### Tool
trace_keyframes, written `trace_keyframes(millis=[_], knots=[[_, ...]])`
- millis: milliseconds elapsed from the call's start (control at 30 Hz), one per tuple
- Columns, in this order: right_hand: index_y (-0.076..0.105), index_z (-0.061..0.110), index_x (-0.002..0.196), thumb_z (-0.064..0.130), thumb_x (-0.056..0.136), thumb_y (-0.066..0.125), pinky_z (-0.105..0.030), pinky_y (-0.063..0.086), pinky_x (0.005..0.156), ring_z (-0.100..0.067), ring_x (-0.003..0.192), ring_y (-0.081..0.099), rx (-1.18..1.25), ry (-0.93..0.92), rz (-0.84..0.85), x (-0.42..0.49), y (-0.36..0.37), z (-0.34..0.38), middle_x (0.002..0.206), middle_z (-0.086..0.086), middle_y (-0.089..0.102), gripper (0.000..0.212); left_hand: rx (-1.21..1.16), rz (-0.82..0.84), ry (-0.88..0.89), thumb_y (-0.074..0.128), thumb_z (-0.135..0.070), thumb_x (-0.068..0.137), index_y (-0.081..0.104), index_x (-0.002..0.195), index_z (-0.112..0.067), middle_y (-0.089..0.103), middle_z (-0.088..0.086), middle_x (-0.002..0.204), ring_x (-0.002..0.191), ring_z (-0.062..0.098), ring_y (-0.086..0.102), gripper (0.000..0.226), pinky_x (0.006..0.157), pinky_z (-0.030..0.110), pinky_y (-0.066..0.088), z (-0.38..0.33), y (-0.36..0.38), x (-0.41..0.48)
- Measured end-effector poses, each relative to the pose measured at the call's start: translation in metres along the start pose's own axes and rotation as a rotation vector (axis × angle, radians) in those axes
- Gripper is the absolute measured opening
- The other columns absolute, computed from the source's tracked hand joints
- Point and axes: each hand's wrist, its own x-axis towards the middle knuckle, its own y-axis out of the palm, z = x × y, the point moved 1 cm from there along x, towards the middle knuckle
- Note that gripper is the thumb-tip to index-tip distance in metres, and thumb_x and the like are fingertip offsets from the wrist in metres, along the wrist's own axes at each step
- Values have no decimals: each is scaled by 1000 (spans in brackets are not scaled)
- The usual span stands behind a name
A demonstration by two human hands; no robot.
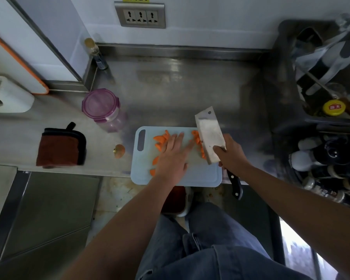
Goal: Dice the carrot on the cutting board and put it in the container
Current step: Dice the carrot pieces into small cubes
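Carrot pieces (160, 139) on board (190, 176), lidded container (104, 110) nearby

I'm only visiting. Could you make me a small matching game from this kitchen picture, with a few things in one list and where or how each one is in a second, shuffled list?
Things:
1. cleaver
2. container
3. carrot pieces
4. dark red cloth pad

Places or states:
A. scattered on the light blue cutting board
B. lying on the counter, farthest left of the four
C. purple lid on, standing beyond the board's left end
D. held by the right hand

Pairs: 1-D, 2-C, 3-A, 4-B
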Motion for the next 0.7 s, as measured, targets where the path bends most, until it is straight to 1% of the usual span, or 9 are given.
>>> trace_keyframes(millis=[100, 167, 233, 300, 367, 433, 567, 633, 700], knots=[[41, 9, 128, 22, 98, 49, -28, 53, 51, -18, 68, 62, 43, 27, -18, -1, -2, 0, 105, -4, 57, 33, 16, -77, 110, 57, -21, 92, 19, 154, -31, 7, 9, 163, 149, 30, 8, 73, 121, 45, 7, -10, -4, 6], [42, 9, 125, 26, 98, 51, -23, 47, 48, -13, 68, 58, 52, 43, -33, -3, -2, -1, 93, 3, 52, 34, 29, -88, 145, 60, -20, 91, 16, 155, -31, 9, 10, 162, 149, 31, 10, 79, 121, 45, 10, -16, -3, 10], [43, 8, 128, 23, 97, 52, -20, 45, 47, -13, 69, 57, 43, 52, -40, -3, -3, -5, 94, 2, 53, 35, 36, -58, 145, 60, -21, 91, 12, 156, -31, 7, 10, 162, 149, 31, 8, 81, 121, 45, 9, -20, -3, 13], [42, 9, 130, 17, 96, 51, -26, 49, 49, -17, 72, 59, 31, 59, -49, -4, -6, -9, 100, -4, 56, 36, 40, -36, 138, 58, -21, 92, 15, 155, -29, 5, 9, 162, 149, 30, 5, 77, 121, 44, 8, -22, -4, 16], [43, 10, 128, 14, 94, 51, -38, 57, 58, -23, 75, 62, 29, 67, -58, -4, -11, -11, 103, -8, 59, 35, 63, -22, 137, 55, -24, 93, 23, 153, -25, 4, 8, 163, 150, 29, 3, 68, 121, 43, 8, -22, -6, 18], [43, 10, 127, 14, 94, 50, -40, 58, 62, -22, 74, 62, 10, 64, -73, -5, -15, -11, 101, -7, 60, 34, 52, -20, 118, 54, -26, 94, 33, 149, -22, 6, 7, 162, 149, 29, 4, 59, 121, 43, 7, -21, -6, 21], [42, 16, 122, 19, 95, 50, -27, 49, 51, -13, 66, 60, -8, 17, -94, -6, -21, -9, 82, 7, 54, 28, -29, -108, 69, 55, -22, 94, 63, 127, -21, 34, 4, 148, 143, 27, 20, 34, 115, 39, 19, -23, -12, 27], [43, 20, 116, 25, 94, 52, -35, 55, 57, -16, 71, 64, -55, -31, -108, -5, -21, -8, 81, 9, 58, 24, -83, -175, 31, 60, -19, 90, 73, 109, -21, 47, 3, 133, 134, 25, 32, 23, 107, 36, 27, -24, -16, 32], [43, 22, 111, 26, 94, 51, -39, 57, 60, -19, 71, 65, -164, -100, -104, -5, -19, -6, 81, 7, 61, 19, -112, -199, -13, 63, -20, 88, 75, 97, -20, 54, 1, 121, 124, 22, 39, 14, 100, 33, 35, -26, -19, 37]])
